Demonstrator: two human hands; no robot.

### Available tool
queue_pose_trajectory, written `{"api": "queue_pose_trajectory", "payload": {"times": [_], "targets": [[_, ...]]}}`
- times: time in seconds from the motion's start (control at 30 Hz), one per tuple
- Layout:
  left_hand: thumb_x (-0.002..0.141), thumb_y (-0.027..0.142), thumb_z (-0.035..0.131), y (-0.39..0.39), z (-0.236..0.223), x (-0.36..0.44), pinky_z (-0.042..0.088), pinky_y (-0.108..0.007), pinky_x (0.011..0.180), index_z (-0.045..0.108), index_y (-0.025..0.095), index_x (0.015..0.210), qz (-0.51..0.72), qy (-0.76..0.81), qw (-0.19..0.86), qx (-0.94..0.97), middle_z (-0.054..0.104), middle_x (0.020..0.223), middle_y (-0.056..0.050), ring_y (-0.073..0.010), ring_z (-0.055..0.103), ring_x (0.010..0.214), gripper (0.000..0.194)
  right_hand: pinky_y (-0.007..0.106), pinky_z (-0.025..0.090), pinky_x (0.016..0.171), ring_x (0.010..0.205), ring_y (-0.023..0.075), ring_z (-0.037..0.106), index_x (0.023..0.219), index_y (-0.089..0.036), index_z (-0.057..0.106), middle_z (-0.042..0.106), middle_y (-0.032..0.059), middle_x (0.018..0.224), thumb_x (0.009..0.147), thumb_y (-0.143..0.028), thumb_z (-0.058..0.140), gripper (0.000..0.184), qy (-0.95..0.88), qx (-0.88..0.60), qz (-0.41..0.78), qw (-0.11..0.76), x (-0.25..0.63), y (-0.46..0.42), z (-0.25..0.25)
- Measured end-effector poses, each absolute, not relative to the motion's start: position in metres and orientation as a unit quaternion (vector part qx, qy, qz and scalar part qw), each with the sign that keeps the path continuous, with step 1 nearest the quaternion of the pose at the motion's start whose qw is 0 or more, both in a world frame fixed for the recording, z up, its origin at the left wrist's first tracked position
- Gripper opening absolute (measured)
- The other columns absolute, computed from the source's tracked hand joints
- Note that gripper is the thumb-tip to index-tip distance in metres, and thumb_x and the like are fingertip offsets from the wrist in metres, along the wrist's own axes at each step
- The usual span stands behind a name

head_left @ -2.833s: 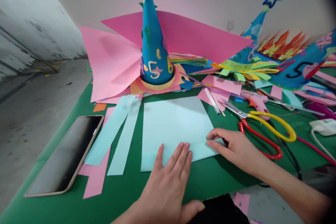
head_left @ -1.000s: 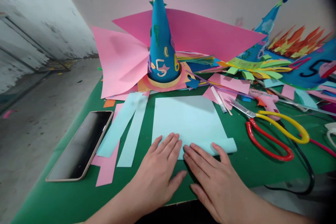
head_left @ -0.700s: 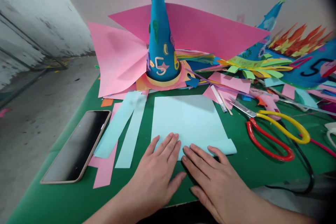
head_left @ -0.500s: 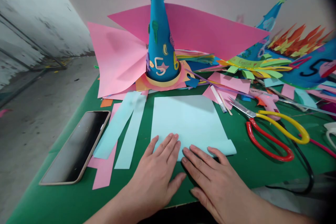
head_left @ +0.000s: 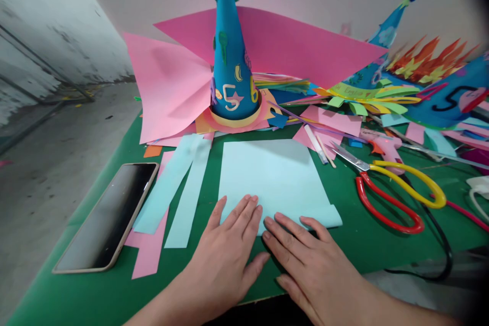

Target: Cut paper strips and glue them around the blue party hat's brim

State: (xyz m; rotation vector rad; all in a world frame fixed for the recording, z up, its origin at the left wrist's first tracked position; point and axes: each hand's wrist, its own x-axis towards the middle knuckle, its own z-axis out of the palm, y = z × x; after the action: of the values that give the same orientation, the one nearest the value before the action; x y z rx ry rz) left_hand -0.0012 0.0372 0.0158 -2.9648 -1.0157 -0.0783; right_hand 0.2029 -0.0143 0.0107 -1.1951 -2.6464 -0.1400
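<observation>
Paper, one pale blue sheet, lies on the green worktop right in front of me, its near edge turned over and its near right corner rounding into a small roll. My two hands are both on it. My left grip is flattened out, fingers slightly apart and pressing the near left part of the sheet, the thumb stretched off to the side. My right grip is just as flat, fingers lying along the turned-over edge – neither one is clasping anything, only pressing down. The fingertips of the two come just beside each other.

To my left I count two pale blue strips, overlapping at their far ends above a pink cut piece, then one phone. To my right are one pair of scissors with one red and one yellow handle, one white pen, one thin stick and one pink glue gun.

Beyond the sheet I count three blue cones – one upright, one star-topped, one at the right edge. Two large pink sheets stand around the upright one.
</observation>
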Motion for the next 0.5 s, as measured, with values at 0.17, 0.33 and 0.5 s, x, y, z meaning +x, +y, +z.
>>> {"api": "queue_pose_trajectory", "payload": {"times": [0.17,0.33,0.5], "targets": [[0.093,0.043,0.036,0.034,0.016,0.001,0.006,-0.046,0.111,0.047,0.015,0.132,-0.047,-0.323,0.025,-0.945,0.045,0.138,-0.012,-0.0247,0.04,0.128,0.049,0.04,0.032,0.092,0.122,0.0222,0.046,0.128,-0.017,0.051,0.047,0.0046,0.138,0.091,-0.033,0.038,0.042,-0.904,-0.411,-0.038,0.114,0.203,-0.015,0.01],[0.094,0.035,0.039,0.026,0.016,0.007,-0.007,-0.047,0.111,0.056,0.016,0.123,-0.112,-0.327,0.055,-0.937,0.049,0.135,-0.008,-0.0234,0.039,0.129,0.038,0.041,0.032,0.092,0.123,0.0231,0.045,0.13,-0.016,0.049,0.045,0.0038,0.139,0.091,-0.031,0.039,0.043,-0.904,-0.411,-0.023,0.114,0.202,-0.014,0.01],[0.096,0.033,0.03,0.024,0.009,0.008,-0.005,-0.042,0.112,0.06,0.011,0.117,-0.115,-0.333,0.059,-0.934,0.059,0.124,-0.01,-0.0218,0.048,0.121,0.043,0.042,0.033,0.092,0.125,0.0229,0.042,0.133,-0.015,0.046,0.041,0.0045,0.142,0.09,-0.03,0.04,0.045,-0.903,-0.413,-0.018,0.115,0.203,-0.016,0.008]]}}
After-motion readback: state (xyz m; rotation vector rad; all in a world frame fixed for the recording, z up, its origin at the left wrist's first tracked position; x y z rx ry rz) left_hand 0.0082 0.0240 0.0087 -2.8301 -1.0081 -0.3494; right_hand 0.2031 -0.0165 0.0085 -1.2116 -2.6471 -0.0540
